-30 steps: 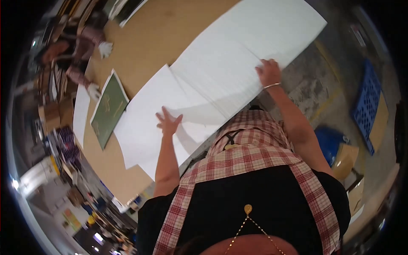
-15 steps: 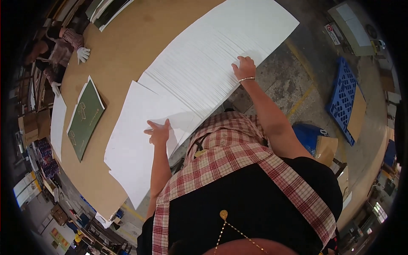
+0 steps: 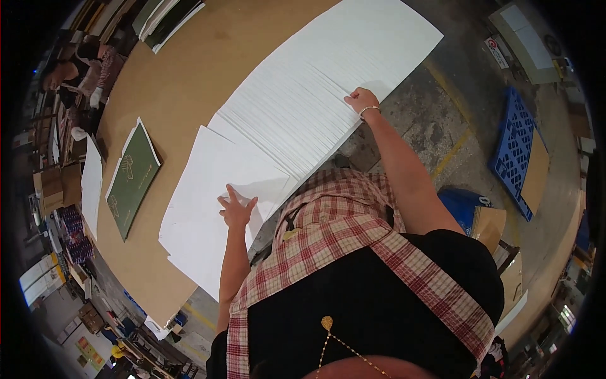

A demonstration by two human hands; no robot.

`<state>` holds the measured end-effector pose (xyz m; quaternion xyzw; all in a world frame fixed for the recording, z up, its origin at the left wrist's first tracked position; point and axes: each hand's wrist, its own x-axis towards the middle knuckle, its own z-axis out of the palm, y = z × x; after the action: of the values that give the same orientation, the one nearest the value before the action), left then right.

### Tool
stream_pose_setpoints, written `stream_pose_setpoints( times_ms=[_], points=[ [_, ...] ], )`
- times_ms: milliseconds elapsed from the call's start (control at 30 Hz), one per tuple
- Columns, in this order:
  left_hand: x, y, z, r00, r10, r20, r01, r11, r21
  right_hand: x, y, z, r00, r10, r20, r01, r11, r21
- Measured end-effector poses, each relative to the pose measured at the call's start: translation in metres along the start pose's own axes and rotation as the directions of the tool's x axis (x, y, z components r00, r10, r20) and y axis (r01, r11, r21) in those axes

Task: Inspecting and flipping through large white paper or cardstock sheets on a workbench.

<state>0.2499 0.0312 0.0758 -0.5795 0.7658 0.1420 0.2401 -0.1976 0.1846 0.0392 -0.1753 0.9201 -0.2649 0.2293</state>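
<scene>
A long row of white sheets [image 3: 284, 107] lies fanned out in overlapping steps along the near edge of the table. My left hand [image 3: 237, 210] rests on the loose white sheets [image 3: 196, 196] at the row's left end, fingers spread and open. Farther right, my right hand [image 3: 364, 101] is closed, its fingers curled at the near edge of the fanned sheets. How many sheets are between those fingers is hidden.
The brown tabletop [image 3: 170, 107] carries a green printed sheet [image 3: 134, 180] and a stack of boards [image 3: 165, 22]. Across it, a co-worker in white gloves [image 3: 96, 98] is beside another white sheet [image 3: 91, 183]. A blue plastic pallet [image 3: 514, 151] leans at the right.
My right hand has curled its fingers and shifted slightly down. My left hand has turned a little on the sheets. The co-worker's gloved hand has drawn back from the tabletop.
</scene>
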Motion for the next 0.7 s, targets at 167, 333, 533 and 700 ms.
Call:
stream_pose_setpoints(
  times_ms=[167, 333, 533, 700],
  points=[
    [0.0, 0.004, -0.002, 1.0, -0.015, 0.025, 0.015, 1.0, 0.006, 0.008, 0.01, 0.004, 0.999, 0.024, 0.037, -0.029, 0.992, 0.125],
    [-0.002, 0.002, -0.004, 1.0, -0.019, 0.012, 0.018, 0.999, 0.028, 0.007, 0.011, 0.006, 0.999, 0.016, 0.047, -0.023, 0.988, 0.156],
    [-0.008, 0.0, -0.001, 1.0, -0.017, -0.008, 0.017, 0.999, 0.048, -0.018, -0.003, 0.01, 0.989, 0.005, -0.146, 0.005, 0.998, 0.067],
    [-0.01, 0.001, 0.001, 1.0, -0.014, -0.017, 0.015, 0.998, 0.067, -0.043, -0.007, 0.013, 0.813, -0.402, -0.421, 0.35, 0.915, -0.199]
  ],
)
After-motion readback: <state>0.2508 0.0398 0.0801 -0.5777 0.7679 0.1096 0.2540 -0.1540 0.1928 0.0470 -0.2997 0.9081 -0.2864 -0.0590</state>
